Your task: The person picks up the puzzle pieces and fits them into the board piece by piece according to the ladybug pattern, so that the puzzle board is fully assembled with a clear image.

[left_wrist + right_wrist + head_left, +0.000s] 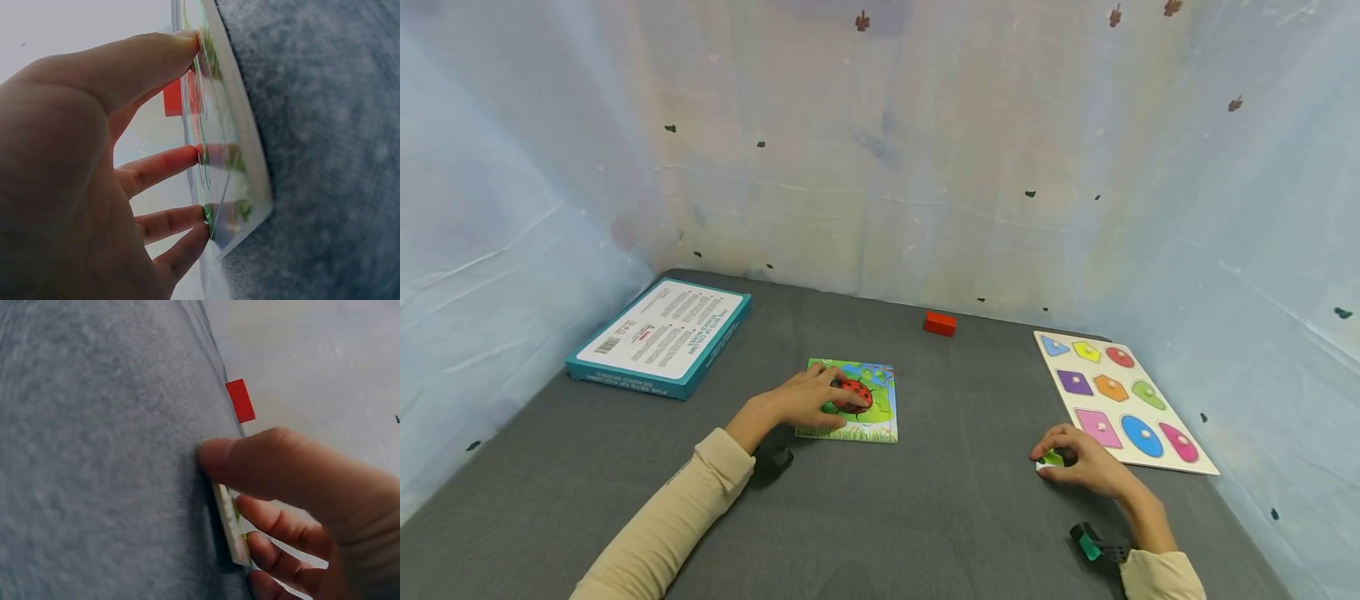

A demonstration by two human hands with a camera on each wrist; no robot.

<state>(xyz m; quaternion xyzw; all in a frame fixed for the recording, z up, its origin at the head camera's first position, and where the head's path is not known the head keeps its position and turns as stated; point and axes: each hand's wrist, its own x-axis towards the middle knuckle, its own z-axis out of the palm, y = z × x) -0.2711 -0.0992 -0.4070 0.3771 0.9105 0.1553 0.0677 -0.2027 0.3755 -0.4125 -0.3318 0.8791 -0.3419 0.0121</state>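
Note:
A square ladybug puzzle board lies on the grey cloth, left of the head view's middle. My left hand rests over its left side, fingers spread. In the left wrist view the fingertips and thumb tip of the left hand touch the glossy face of the board. My right hand grips a small green-and-white puzzle piece between thumb and fingers, low over the cloth. The right wrist view shows the thick pale edge of this piece beside the right hand, which partly hides it.
A shape board with knobbed pieces lies just beyond the right hand. A red block sits at the back of the grey cloth. At the far left is a teal-and-white box. Pale sheeting surrounds the table.

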